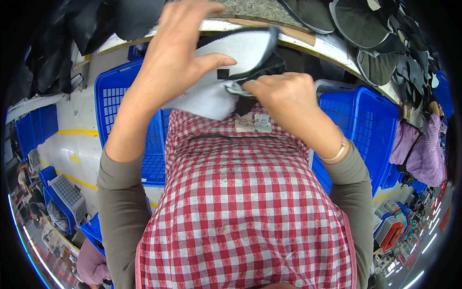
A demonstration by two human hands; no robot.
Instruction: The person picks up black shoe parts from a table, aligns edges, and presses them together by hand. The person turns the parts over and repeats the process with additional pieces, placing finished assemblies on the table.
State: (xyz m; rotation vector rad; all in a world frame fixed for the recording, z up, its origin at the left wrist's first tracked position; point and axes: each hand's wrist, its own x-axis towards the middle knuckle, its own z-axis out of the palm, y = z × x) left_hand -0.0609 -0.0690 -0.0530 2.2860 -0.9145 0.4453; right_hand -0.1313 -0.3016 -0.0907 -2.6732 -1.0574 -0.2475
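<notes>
A shoe upper with white lining and black edging is held in front of my apron, at the table's near edge. My right hand is closed around its dark, folded side, the fingers wrapped over the edge. Over the upper's left part is my left hand, its thumb stretched out and its fingers apart. That hand is slightly blurred, and whether it touches the lining I cannot make out. A small black square patch shows on the white lining near the left thumb.
The table edge curves past at the top. Dark shoe pieces crowd its right side, and black pieces hang at the left. Blue crates stand at my left and right. A person in a purple top is at far right.
</notes>
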